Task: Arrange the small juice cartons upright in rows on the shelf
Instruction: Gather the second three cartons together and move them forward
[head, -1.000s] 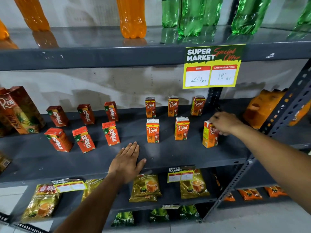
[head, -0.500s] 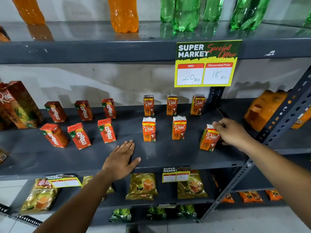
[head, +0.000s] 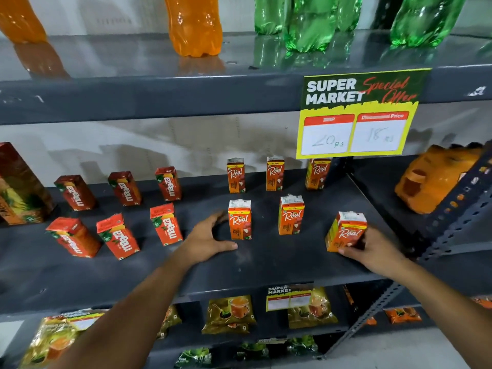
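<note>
Small orange Real juice cartons stand in two rows on the dark grey shelf [head: 266, 265]. The front right Real carton [head: 346, 231] leans a little to the left, and my right hand [head: 372, 249] grips its lower right side. My left hand [head: 205, 241] rests on the shelf, fingers curved and apart, just left of the front left Real carton [head: 239, 219]; I cannot tell if it touches it. The front middle Real carton [head: 290, 215] stands upright between them. Red Maaza cartons [head: 166, 223] stand in two rows further left.
A yellow price sign [head: 356, 115] hangs from the upper shelf, over the back right carton. A large juice carton [head: 18, 187] stands at the far left, an orange pack [head: 436, 179] at the right behind a perforated upright [head: 458, 217]. Bottles stand above, pouches hang below.
My left hand slid forward and right, up beside the front left Real carton. My right hand moved from behind the front right carton down to its lower side and holds it. The camera came closer.
</note>
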Available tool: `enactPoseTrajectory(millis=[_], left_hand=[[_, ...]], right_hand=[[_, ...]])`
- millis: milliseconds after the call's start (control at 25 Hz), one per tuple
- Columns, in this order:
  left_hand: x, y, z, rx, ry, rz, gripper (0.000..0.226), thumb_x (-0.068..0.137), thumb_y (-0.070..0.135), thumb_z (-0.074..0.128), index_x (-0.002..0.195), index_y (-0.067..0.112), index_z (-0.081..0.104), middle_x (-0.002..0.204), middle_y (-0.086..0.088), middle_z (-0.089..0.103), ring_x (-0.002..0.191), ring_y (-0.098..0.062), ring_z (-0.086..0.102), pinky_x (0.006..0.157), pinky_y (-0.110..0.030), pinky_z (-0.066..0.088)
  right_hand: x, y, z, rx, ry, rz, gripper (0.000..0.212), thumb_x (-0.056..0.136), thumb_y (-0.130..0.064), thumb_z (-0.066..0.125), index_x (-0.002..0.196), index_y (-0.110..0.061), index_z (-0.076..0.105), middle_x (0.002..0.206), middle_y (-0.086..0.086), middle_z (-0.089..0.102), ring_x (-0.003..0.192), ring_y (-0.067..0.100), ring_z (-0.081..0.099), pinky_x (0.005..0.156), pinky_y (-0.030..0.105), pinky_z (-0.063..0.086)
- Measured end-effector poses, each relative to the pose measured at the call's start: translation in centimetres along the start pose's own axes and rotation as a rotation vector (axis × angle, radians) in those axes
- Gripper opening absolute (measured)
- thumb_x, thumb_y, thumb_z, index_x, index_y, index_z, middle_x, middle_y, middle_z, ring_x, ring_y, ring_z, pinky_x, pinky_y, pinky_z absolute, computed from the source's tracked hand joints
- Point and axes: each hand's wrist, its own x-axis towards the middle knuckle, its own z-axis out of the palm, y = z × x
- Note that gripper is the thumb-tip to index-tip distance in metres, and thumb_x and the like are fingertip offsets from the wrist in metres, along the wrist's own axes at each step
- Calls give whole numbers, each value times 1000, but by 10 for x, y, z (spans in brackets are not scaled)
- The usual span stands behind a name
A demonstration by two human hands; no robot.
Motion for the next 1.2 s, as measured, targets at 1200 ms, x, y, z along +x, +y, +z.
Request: enactPoseTrajectory(millis=[1200], left_hand=[[-18,47,101,-105,-32,-99,53,56,35,92,85,58,55,104,17,64,102,-7,62,92,-29,48]], right_hand=[[8,-12,54,-47,-117,-95,49,49,-34,93,88,-43,66,90,-18,71,81,-9,65,73,15,49]])
